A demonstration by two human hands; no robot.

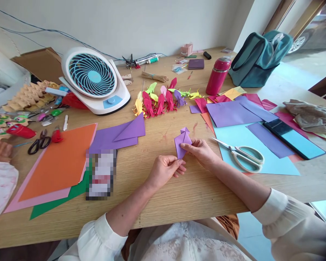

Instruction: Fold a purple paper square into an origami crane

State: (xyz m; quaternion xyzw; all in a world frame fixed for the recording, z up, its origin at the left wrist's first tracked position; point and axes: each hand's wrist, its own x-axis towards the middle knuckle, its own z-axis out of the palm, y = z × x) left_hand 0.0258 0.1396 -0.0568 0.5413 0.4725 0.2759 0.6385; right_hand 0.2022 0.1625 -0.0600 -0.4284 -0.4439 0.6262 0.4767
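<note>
A small folded purple paper (180, 144) is held above the wooden table between both hands. My right hand (200, 152) pinches its right side, thumb on top. With thumb and fingers closed, my left hand (167, 169) grips the paper's lower tip. A little triangular fold stands at the paper's top end. Beyond it sit several folded paper figures (160, 101) in red, yellow, green, pink and purple. To the right, white-handled scissors (246, 156) lie on light blue paper (274, 167). Larger purple sheets (230, 113) are behind them.
At left lie orange paper (59, 163), a purple sheet (111, 136), a blurred-out phone (101, 175) and black-handled pliers (39, 141). A white fan (95, 79), red bottle (218, 76) and teal bag (260, 59) stand farther back. A dark phone (293, 139) lies at right.
</note>
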